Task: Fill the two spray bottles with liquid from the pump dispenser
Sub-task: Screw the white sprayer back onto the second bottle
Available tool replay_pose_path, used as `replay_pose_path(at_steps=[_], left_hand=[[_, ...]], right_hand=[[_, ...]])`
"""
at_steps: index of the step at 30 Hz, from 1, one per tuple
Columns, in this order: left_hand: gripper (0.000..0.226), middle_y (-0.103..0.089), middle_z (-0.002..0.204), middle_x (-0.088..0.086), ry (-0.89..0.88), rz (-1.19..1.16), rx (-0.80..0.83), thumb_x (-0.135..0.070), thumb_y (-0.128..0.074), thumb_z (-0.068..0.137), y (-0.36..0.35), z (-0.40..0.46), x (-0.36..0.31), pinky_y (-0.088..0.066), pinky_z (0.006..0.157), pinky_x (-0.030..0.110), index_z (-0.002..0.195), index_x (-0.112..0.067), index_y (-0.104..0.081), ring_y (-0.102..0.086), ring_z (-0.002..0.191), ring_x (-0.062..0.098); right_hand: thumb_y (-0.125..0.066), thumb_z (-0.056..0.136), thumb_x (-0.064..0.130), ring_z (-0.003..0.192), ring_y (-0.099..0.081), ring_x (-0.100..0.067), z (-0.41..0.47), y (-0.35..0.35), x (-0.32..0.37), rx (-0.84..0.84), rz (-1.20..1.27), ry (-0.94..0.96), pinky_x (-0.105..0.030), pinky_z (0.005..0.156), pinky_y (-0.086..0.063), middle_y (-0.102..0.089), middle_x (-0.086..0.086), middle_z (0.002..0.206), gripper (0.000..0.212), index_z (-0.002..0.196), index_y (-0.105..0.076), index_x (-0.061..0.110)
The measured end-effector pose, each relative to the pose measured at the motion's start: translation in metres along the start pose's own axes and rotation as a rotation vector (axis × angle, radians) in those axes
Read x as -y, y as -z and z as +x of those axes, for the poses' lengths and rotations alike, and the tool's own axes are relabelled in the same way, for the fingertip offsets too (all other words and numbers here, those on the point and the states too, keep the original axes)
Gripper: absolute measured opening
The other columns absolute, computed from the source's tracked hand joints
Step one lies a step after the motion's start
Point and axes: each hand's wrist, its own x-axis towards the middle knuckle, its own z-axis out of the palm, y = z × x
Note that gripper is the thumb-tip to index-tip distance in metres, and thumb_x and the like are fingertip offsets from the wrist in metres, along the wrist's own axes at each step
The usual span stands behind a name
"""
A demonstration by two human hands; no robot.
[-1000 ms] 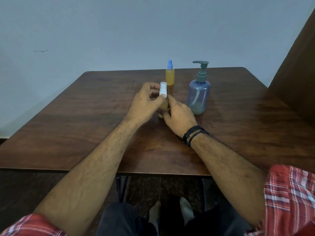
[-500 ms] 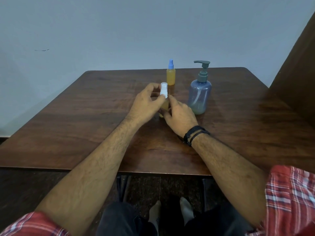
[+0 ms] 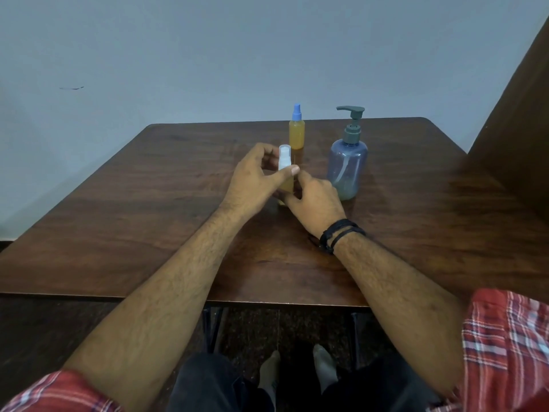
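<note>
A small spray bottle with a white cap (image 3: 284, 157) and yellow liquid stands on the brown table (image 3: 148, 209) between my hands. My left hand (image 3: 255, 182) pinches its white spray top with thumb and fingers. My right hand (image 3: 315, 200) grips the bottle's lower body, hiding most of it. Behind it stands a second spray bottle (image 3: 296, 132), full of yellow liquid and topped with a blue cap. The pump dispenser (image 3: 347, 165), a bluish clear bottle with a grey pump, stands just right of my right hand, with only a little liquid at its bottom.
A dark wooden panel (image 3: 517, 120) rises at the table's right side. A pale wall runs behind the table's far edge. My legs and feet show under the near edge.
Both hands stay on the white-capped bottle. My left thumb has shifted slightly across the spray top; the bottle itself has hardly moved.
</note>
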Motion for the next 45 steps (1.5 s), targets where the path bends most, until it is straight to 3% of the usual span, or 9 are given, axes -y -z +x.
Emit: replay_pose_path(at_steps=[3, 8, 13, 20, 24, 28, 37, 42, 45], left_hand=[[0.031, -0.065, 0.102, -0.015, 0.004, -0.014, -0.01, -0.033, -0.078, 0.089, 0.002, 0.0, 0.001, -0.046, 0.076, 0.004, 0.112, -0.026, -0.059, -0.059, 0.089, -0.018], [0.024, -0.066, 0.114, -0.018, 0.022, -0.016, 0.077, -0.033, -0.067, 0.096, 0.006, -0.001, 0.002, -0.053, 0.085, 0.019, 0.117, -0.032, -0.056, -0.064, 0.104, -0.004], [0.037, -0.061, 0.11, -0.011, -0.025, 0.004, 0.024, -0.039, -0.078, 0.087, 0.0, -0.001, 0.002, -0.056, 0.086, 0.026, 0.114, -0.025, -0.058, -0.061, 0.101, 0.002], [0.036, -0.065, 0.121, -0.009, 0.031, -0.02, 0.072, -0.027, -0.071, 0.094, 0.005, 0.0, -0.001, -0.05, 0.063, 0.006, 0.124, -0.024, -0.053, -0.064, 0.103, 0.001], [0.047, -0.065, 0.123, -0.007, 0.018, 0.045, 0.083, -0.043, -0.074, 0.09, 0.001, 0.002, 0.002, -0.055, 0.084, 0.023, 0.128, -0.021, -0.058, -0.062, 0.109, 0.006], [0.041, -0.07, 0.108, -0.004, 0.019, 0.047, 0.023, -0.051, -0.073, 0.088, -0.004, 0.002, 0.01, -0.059, 0.086, 0.038, 0.115, -0.019, -0.068, -0.067, 0.098, 0.011], [0.028, -0.064, 0.117, -0.006, 0.048, 0.005, 0.084, -0.043, -0.069, 0.094, -0.002, 0.005, 0.006, -0.043, 0.07, 0.005, 0.114, -0.024, -0.07, -0.061, 0.103, 0.004], [0.036, -0.063, 0.118, -0.004, 0.044, -0.023, 0.116, -0.041, -0.064, 0.098, -0.002, 0.002, 0.005, -0.048, 0.063, 0.006, 0.127, -0.018, -0.067, -0.063, 0.1, 0.005], [0.039, -0.069, 0.111, -0.004, 0.074, -0.071, 0.121, -0.042, -0.063, 0.099, -0.005, -0.005, 0.008, -0.054, 0.062, 0.014, 0.13, -0.019, -0.062, -0.07, 0.094, 0.007]], right_hand=[[-0.065, 0.092, 0.05, 0.092, -0.069, -0.027, 0.0, -0.001, 0.0, -0.011, -0.019, 0.018, -0.044, 0.081, -0.057, -0.073, -0.005, 0.099, 0.041, 0.119, -0.062, 0.019], [-0.064, 0.094, 0.047, 0.091, -0.068, -0.028, 0.0, -0.002, 0.001, -0.011, -0.025, 0.034, -0.044, 0.078, -0.056, -0.073, -0.005, 0.098, 0.036, 0.118, -0.062, 0.02], [-0.064, 0.096, 0.039, 0.091, -0.068, -0.026, 0.001, -0.001, 0.0, 0.009, -0.049, 0.031, -0.037, 0.077, -0.054, -0.072, -0.004, 0.099, 0.034, 0.122, -0.06, 0.017], [-0.064, 0.094, 0.044, 0.091, -0.068, -0.026, 0.0, -0.001, 0.003, 0.001, -0.031, 0.035, -0.045, 0.08, -0.057, -0.072, -0.004, 0.101, 0.038, 0.122, -0.06, 0.019], [-0.062, 0.096, 0.041, 0.09, -0.068, -0.026, 0.001, 0.001, 0.003, 0.02, -0.036, 0.02, -0.046, 0.081, -0.057, -0.071, -0.005, 0.1, 0.035, 0.119, -0.06, 0.016], [-0.062, 0.096, 0.04, 0.088, -0.067, -0.028, -0.001, 0.001, 0.004, 0.018, -0.041, 0.032, -0.046, 0.079, -0.056, -0.07, -0.007, 0.097, 0.036, 0.12, -0.06, 0.012], [-0.063, 0.096, 0.038, 0.088, -0.067, -0.028, 0.0, -0.001, 0.001, 0.007, -0.028, 0.043, -0.043, 0.076, -0.055, -0.072, -0.008, 0.095, 0.033, 0.117, -0.06, 0.012], [-0.062, 0.096, 0.037, 0.092, -0.065, -0.029, 0.0, 0.0, 0.002, 0.016, -0.049, 0.05, -0.043, 0.079, -0.054, -0.07, -0.011, 0.1, 0.034, 0.119, -0.06, 0.011], [-0.061, 0.096, 0.03, 0.095, -0.064, -0.031, -0.002, 0.002, 0.004, 0.032, -0.077, 0.049, -0.044, 0.082, -0.054, -0.067, -0.013, 0.102, 0.032, 0.121, -0.059, 0.01]])
